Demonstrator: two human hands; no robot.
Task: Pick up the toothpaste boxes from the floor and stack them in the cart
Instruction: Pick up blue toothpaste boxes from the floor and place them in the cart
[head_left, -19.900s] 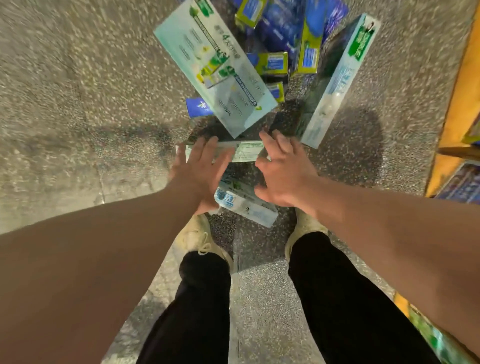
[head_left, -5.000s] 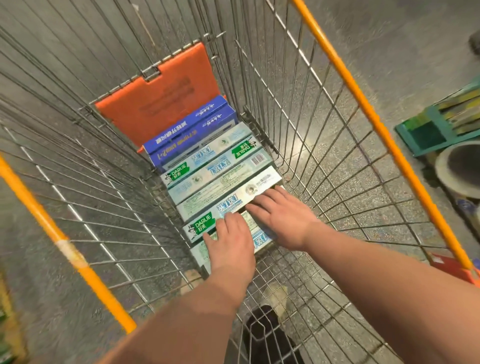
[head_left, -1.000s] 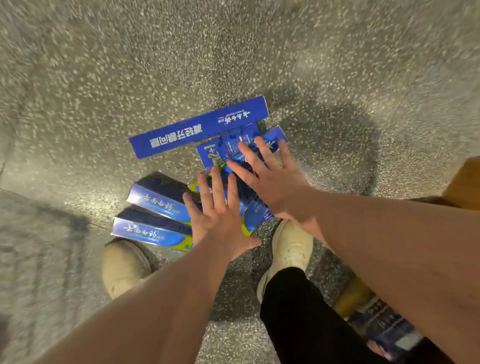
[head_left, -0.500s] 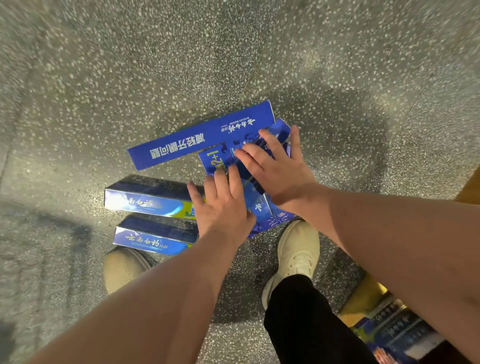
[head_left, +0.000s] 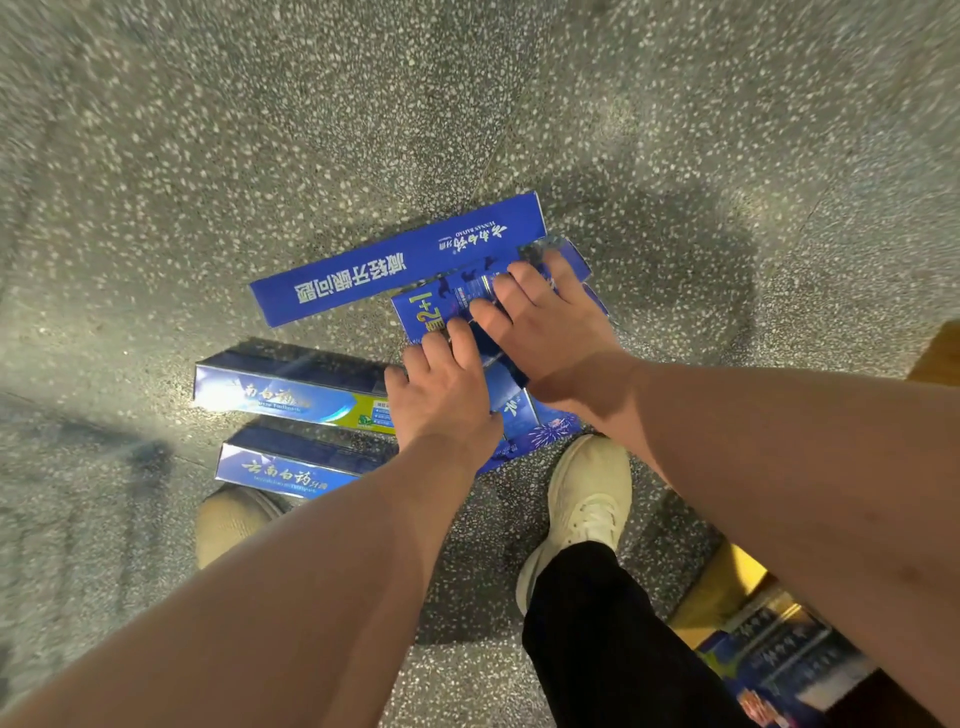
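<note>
Since half a second ago our two hands have slid closer together on the blue pile, and since five seconds ago we have left the cart and bent back over the speckled floor (head_left: 571, 93).

Our right hand (head_left: 545, 327) lies palm down on the 2+1 box (head_left: 431, 312), fingers spread flat across its top; the grip is open, pressing rather than closing, and we cannot tell whether the thumb has hooked an edge. Our left hand (head_left: 441, 400) lies just beside it, also flat, its fingertips (head_left: 457, 332) touching the near edge of the same box and its palm covering the boxes under it. That grip too is open, with nothing lifted.

Beneath both hands a firework-printed box (head_left: 545, 431) pokes out toward our right shoe (head_left: 587, 499). Beyond the hands, a long flat blue box (head_left: 395, 260) lies at a slant on the floor, its far right end touching the 2+1 box. To the left, two more toothpaste boxes lie side by side: the farther one (head_left: 291, 384), with a green-yellow band, runs in under our left hand; the nearer one (head_left: 291, 462) lies just in front of our left shoe (head_left: 234, 519) and is partly hidden by the left forearm.

At the lower right a yellow shelf edge (head_left: 722, 587) shows, with more blue packs (head_left: 779, 660) blurred behind it. All the boxes near us are on the floor.
</note>
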